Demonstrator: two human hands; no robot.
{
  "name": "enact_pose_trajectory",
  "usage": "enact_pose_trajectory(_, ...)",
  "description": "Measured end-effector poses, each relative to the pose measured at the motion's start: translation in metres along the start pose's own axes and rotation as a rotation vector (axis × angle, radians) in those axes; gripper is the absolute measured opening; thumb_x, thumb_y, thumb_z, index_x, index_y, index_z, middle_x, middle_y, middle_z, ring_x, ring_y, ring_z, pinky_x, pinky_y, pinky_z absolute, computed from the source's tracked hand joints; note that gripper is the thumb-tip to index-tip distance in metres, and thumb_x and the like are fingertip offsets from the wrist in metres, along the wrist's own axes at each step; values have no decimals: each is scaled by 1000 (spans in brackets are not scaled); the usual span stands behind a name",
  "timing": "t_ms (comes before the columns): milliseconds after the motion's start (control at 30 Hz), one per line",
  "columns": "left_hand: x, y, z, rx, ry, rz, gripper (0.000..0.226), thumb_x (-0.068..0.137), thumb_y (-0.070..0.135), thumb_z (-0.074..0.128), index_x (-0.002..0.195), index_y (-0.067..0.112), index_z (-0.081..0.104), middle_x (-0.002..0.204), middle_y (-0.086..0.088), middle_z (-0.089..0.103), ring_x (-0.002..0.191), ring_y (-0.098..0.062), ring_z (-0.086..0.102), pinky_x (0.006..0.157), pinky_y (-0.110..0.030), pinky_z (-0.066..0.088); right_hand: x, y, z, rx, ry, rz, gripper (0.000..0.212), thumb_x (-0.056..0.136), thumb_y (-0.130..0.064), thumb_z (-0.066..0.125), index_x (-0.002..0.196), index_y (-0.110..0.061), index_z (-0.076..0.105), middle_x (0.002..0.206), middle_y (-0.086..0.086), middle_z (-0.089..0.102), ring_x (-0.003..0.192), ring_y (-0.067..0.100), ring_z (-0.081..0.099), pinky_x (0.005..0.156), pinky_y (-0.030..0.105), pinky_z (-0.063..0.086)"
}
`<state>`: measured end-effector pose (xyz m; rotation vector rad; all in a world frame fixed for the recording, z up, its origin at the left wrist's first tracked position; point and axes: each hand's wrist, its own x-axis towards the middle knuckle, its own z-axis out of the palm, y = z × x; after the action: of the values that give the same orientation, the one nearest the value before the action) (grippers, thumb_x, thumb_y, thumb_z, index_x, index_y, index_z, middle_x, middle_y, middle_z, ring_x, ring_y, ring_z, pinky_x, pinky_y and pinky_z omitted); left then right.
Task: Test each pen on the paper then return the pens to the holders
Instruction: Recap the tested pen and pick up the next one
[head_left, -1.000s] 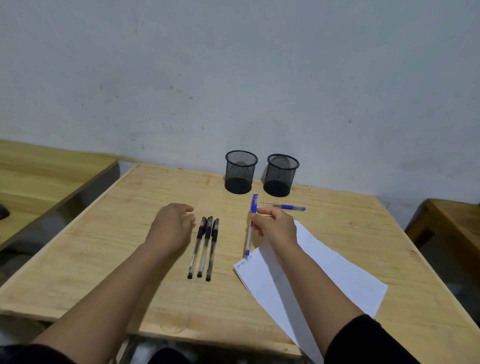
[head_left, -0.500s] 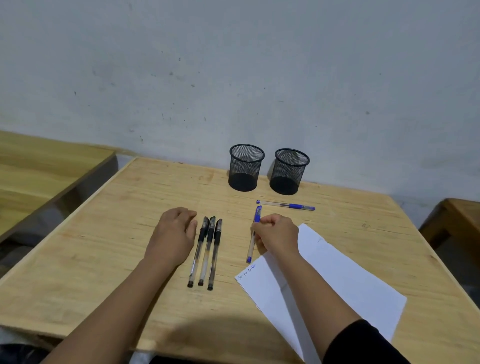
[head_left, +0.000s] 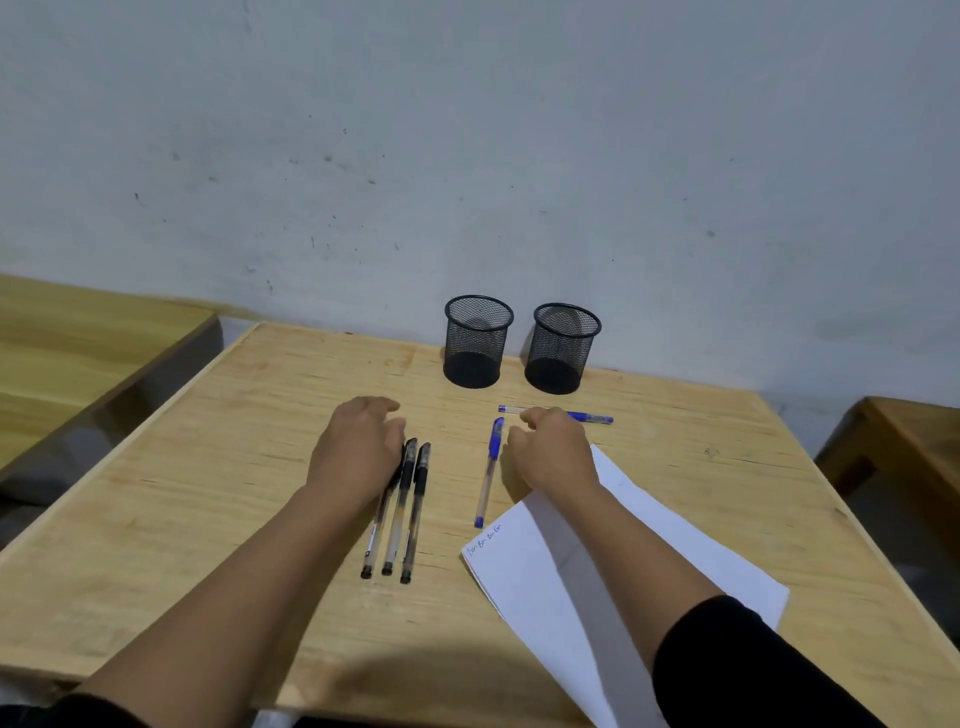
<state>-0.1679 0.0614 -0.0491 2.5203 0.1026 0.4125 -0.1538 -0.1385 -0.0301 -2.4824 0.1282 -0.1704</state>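
Note:
Two black mesh holders, one on the left (head_left: 477, 342) and one on the right (head_left: 562, 347), stand empty at the table's far edge. Three black pens (head_left: 405, 512) lie side by side; my left hand (head_left: 358, 449) rests over their upper ends, fingers loosely apart. A blue pen (head_left: 488, 475) lies flat just left of my right hand (head_left: 553, 449), which holds nothing. Its fingertips reach over a second blue pen (head_left: 589, 417) lying crosswise near the holders. White paper (head_left: 597, 561) with blue scribbles at its near-left corner lies under my right forearm.
The wooden table (head_left: 208, 493) ends against a grey wall. A second wooden surface (head_left: 62, 343) sits to the left across a gap, and another piece of wooden furniture (head_left: 914, 441) stands at the right.
My right hand laid the blue pen down on the table, let go of it and moved forward toward the crosswise blue pen. My left hand slid right onto the black pens.

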Motion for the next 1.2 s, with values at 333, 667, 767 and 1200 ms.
enact_pose_trajectory(333, 26, 96, 56, 104, -44, 242, 36, 92, 30, 47, 126, 19, 50, 131, -5, 50, 116, -21, 50, 93, -32, 44, 23, 44, -44, -417, 59, -208, 39, 95, -24, 40, 129, -7, 49, 131, 9, 51, 121, 22, 46, 90, 31, 41)
enact_pose_trajectory(667, 45, 127, 109, 238, -178, 351, 34, 93, 26, 46, 125, 14, 50, 125, -5, 55, 117, -20, 47, 96, -32, 43, 49, 95, -47, -453, 40, -225, 36, 97, -23, 37, 128, -11, 51, 127, 6, 54, 118, 21, 48, 85, 29, 44)
enact_pose_trajectory(767, 49, 129, 116, 279, -207, 347, 28, 91, 16, 50, 119, 16, 55, 119, -5, 59, 111, -20, 50, 88, -30, 47, 57, 99, -42, -421, 19, -218, 31, 96, -21, 37, 120, -11, 55, 119, 6, 56, 108, 22, 53, 76, 31, 46)
enact_pose_trajectory(1200, 53, 131, 105, 66, -143, 372, 15, 89, 15, 55, 101, 18, 63, 96, -4, 61, 89, -18, 51, 69, -31, 45, 57, 92, -56, 151, 101, -82, 10, 88, -11, 55, 95, -9, 62, 89, 4, 62, 79, 17, 54, 61, 17, 41)
